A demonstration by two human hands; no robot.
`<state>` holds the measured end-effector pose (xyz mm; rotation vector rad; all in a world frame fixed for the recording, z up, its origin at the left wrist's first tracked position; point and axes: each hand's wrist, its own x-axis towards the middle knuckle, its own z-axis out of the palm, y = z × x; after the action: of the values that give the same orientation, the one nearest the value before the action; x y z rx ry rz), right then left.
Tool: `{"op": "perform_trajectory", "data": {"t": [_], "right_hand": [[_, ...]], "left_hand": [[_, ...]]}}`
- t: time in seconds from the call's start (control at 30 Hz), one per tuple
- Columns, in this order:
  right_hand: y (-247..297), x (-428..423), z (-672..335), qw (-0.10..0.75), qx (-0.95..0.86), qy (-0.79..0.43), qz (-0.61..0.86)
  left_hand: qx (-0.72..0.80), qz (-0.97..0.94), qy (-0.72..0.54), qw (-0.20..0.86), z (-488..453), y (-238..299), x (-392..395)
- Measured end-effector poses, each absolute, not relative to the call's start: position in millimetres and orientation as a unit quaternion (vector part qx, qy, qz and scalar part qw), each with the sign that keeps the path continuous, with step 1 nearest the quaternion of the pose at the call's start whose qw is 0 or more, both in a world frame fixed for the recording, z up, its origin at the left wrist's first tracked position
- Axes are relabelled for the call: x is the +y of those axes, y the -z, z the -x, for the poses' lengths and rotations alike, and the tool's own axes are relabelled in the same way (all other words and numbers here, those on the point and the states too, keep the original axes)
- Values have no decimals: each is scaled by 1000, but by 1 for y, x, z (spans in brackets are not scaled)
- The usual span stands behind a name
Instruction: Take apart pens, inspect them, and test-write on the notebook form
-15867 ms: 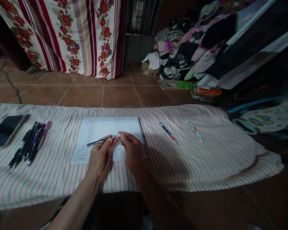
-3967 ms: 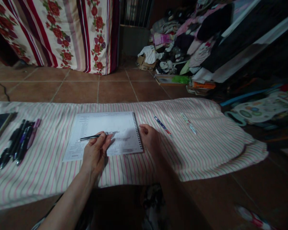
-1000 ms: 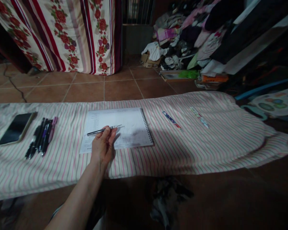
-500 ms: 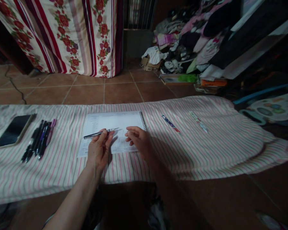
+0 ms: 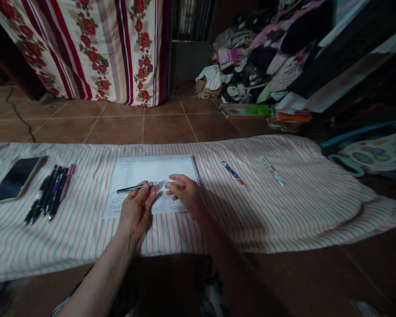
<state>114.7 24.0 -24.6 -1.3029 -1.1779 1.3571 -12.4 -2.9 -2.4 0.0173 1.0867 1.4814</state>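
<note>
As the left hand (image 5: 135,211) pinches a slim black pen (image 5: 128,189) with a pale, narrow front end, the right hand (image 5: 186,193) hangs just beside the pen's tip, its fingers parted and half curled around nothing visible. The left forearm slants up from the bottom edge of the view, the thumb pressed on top of the barrel and the fingers closed against it from below; the pen lies close to level, its tip toward the right hand. The right forearm, deep in shadow, reaches in from the opposite side, forefinger stretched above the more bent fingers. Whether the pen touches paper cannot be told. Beneath both hands lies a white-paged notebook (image 5: 160,166) with dark spiral binding along its right edge, set on a white cloth (image 5: 293,211) striped in pink and grey. To its right rest a dark blue pen (image 5: 231,170) patterned in white and red and, farther along, a pale patterned pen (image 5: 272,171). At left, a bundle of black and purple pens (image 5: 54,189) lies near a dark-screened phone (image 5: 16,177). Beyond, a red-flowered striped curtain (image 5: 114,53) hangs above brown floor tiles (image 5: 165,127).
</note>
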Motion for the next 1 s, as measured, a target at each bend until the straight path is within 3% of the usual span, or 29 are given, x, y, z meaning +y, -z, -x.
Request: {"op": "perform_trajectory", "data": {"t": [1.0], "right_hand": [[22, 29, -117, 489, -457, -527, 525]], "left_hand": [[462, 17, -630, 624, 9, 0, -2]]}}
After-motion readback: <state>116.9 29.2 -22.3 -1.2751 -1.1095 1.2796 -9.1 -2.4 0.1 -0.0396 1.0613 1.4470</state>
